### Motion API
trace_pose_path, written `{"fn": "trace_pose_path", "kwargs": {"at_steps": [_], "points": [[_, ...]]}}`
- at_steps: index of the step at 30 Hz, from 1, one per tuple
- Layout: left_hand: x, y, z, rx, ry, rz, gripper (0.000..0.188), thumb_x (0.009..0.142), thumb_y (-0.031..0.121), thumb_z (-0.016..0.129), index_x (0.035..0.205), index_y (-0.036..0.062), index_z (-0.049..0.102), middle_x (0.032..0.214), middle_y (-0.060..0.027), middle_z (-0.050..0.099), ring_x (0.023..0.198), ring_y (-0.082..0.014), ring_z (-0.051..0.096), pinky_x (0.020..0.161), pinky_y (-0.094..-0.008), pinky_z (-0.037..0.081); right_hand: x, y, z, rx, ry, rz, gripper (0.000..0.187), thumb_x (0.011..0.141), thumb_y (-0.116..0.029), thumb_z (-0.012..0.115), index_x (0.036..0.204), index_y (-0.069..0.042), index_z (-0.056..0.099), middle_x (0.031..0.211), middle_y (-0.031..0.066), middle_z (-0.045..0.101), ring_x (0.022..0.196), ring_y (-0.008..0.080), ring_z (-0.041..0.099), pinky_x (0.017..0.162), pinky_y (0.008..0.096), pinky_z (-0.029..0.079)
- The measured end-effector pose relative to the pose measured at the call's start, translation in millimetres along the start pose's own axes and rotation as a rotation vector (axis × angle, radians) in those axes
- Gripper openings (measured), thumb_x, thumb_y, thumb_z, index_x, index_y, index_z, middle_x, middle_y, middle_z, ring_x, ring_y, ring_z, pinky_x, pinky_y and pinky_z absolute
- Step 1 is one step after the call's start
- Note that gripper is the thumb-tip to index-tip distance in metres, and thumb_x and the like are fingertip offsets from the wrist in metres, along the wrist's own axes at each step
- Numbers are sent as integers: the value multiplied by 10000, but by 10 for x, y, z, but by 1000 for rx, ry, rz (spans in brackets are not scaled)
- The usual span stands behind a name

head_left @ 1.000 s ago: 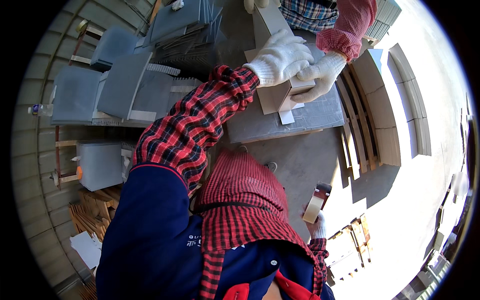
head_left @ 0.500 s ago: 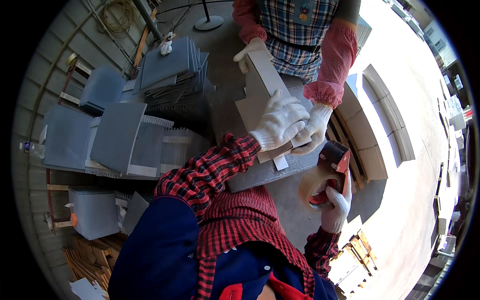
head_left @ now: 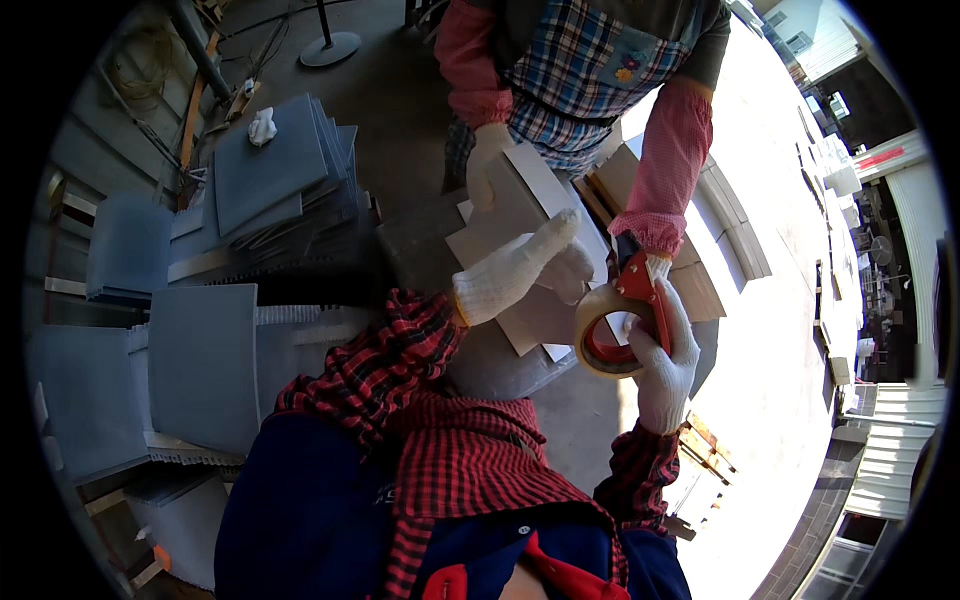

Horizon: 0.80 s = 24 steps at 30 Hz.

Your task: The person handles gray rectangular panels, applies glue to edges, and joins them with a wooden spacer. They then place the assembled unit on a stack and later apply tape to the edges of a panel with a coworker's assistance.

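My left hand [head_left: 505, 280], in a white knit glove, presses on a grey-white cardboard box [head_left: 540, 180], its fingers bent against the upper side. My right hand [head_left: 668, 375], gloved too, is closed round a red tape dispenser [head_left: 640, 278] loaded with a wide roll of tape [head_left: 592, 350]. The dispenser's head is held at the box's near right end, partly covering it. Across from me, a co-worker's gloved hand [head_left: 490, 165] steadies the far left of the box. The co-worker's other hand is mostly hidden behind the dispenser.
The box lies on a low grey work surface [head_left: 470, 370]. Stacks of grey sheets [head_left: 205, 365] stand at left, with another sheet pile [head_left: 265, 170] farther back. Beyond the box at right are piled flat cartons [head_left: 735, 225]. A round metal stand base [head_left: 330, 48] is on the floor.
My right hand has raised the tape dispenser up and left to the box's end. My left hand has shifted slightly left and its fingers have changed position. The view has turned.
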<state>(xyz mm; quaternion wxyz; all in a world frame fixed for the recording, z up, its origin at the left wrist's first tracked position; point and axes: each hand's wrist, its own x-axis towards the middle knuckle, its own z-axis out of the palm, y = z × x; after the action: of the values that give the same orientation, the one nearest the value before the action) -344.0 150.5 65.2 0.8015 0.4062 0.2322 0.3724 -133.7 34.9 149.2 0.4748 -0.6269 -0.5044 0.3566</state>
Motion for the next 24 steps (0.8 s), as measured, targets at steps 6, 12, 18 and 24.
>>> {"fn": "trace_pose_path", "kwargs": {"at_steps": [6, 12, 18, 24], "points": [[-208, 399, 228, 128, 46, 44, 573, 1071, 551, 477, 1242, 38, 665, 1129, -45, 699, 975, -140, 652, 952, -276, 494, -8, -18, 95, -487, -27, -577, 481, 755, 87, 685, 1222, -27, 686, 1282, 227, 617, 1168, 410, 624, 994, 441, 502], [64, 184, -88, 492, -188, 254, 352, 1055, 286, 561, 1257, 7, 637, 1160, -126, 705, 1027, -213, 686, 943, -340, 535, 5, -67, 142, -625, -11, -673, 534, 703, 87, 698, 1212, -74, 706, 1283, 233, 616, 1140, 425, 626, 961, 467, 524], [-37, 412, -70, 357, -148, 128, 339, 1109, 292, 497, 1219, 13, 655, 1101, -59, 661, 1009, -136, 603, 916, -291, 496, -5, -210, -64, -706, -89, -636, 507, 682, 40, 756, 1171, -88, 709, 1255, 248, 622, 1087, 431, 643, 905, 469, 539], [284, 1082, -622, 603, -97, 253, 429, 1103, 289, 477, 736, 79, 551, 698, 36, 492, 634, -60, 416, 622, -247, 389, -80, -309, -413, -719, -98, -457, 538, 707, 37, 743, 1235, -41, 679, 1270, 264, 619, 1125, 439, 645, 933, 481, 548]]}}
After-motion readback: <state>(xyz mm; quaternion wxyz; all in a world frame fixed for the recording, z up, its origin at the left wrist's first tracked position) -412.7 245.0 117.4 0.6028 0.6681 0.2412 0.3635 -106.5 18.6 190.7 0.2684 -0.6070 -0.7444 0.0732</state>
